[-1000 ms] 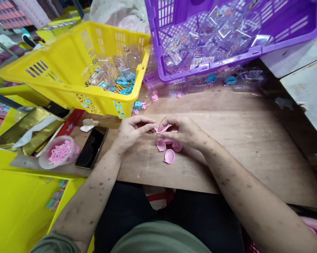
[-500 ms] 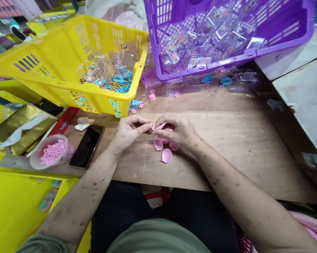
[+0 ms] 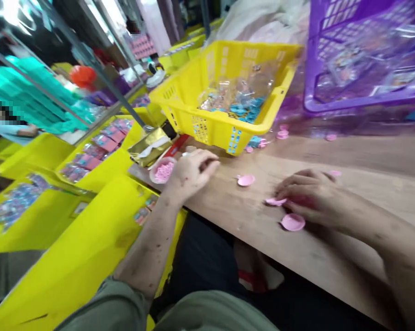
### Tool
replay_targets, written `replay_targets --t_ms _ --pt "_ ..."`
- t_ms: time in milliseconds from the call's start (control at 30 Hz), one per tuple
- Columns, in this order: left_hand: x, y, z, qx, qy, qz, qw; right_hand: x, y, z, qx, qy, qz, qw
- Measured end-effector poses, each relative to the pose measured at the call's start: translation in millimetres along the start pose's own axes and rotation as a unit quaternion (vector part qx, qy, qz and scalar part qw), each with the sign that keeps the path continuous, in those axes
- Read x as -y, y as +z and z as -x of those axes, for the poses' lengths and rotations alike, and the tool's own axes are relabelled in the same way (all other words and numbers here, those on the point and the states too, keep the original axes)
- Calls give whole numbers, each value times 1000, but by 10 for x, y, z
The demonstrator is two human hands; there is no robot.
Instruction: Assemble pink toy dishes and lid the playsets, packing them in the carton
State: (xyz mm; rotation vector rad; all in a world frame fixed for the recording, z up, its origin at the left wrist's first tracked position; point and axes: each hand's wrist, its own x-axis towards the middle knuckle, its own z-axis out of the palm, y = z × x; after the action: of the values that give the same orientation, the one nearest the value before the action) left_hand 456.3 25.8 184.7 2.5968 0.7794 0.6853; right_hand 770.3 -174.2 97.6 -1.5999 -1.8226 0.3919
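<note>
Landmark for all positions: the yellow basket on the wooden table.

Left hand: located on the near side of the yellow basket, below its front wall. Fingers loosely bent, thumb standing apart from the index finger with a visible gap; nothing is seen held between them. The wrist is just beside a tub of small pink pieces, which sits near the yellow basket's lower left, close to a gold packet.

Right hand: located to the right of the yellow basket and nearer the person. Fingers bent downward over the table, image blurred. A pink cup piece lies at the fingertips and more pink shows beneath the palm; whether the fingers grip either cannot be told.

Remaining pink cups: one pink cup lies on the near side of the yellow basket, between the two hands and touching neither. A second cup lies farther from the yellow basket, on the person's side of the right fingers, just beside them.

A purple basket stands to the right of the yellow basket.
</note>
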Motion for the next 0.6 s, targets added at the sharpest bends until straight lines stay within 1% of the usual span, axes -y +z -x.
replay_targets --t_ms 67,100,133,167,200,267,367,433,500,600 --pt "280 -393 127 -4 -90 -92 992 -47 6 -57 8 -25 10 1000" --pt "427 -557 182 20 -139 -144 980 -20 -20 -71 7 -27 2 1000" --pt "569 -683 225 55 -178 -184 965 34 -59 -77 -2 -21 -11 1000" --pt "698 -765 253 77 -199 -204 955 108 -101 -76 -12 -15 -21 1000" --pt "805 -805 266 96 -210 -215 949 190 -141 -73 -23 -9 -26 999" --pt "939 -798 265 108 -208 -213 949 345 -190 -71 -26 3 -29 999" --pt "982 -739 259 102 -196 -212 952 476 -180 -77 -6 20 -39 999" --pt "972 -750 278 88 -186 -213 955 492 -143 -77 6 26 -47 999" --pt "963 -800 314 64 -188 -207 958 477 -105 -72 7 24 -59 998" --pt "929 -876 367 8 -231 -182 956 451 -62 -67 12 0 -91 996"
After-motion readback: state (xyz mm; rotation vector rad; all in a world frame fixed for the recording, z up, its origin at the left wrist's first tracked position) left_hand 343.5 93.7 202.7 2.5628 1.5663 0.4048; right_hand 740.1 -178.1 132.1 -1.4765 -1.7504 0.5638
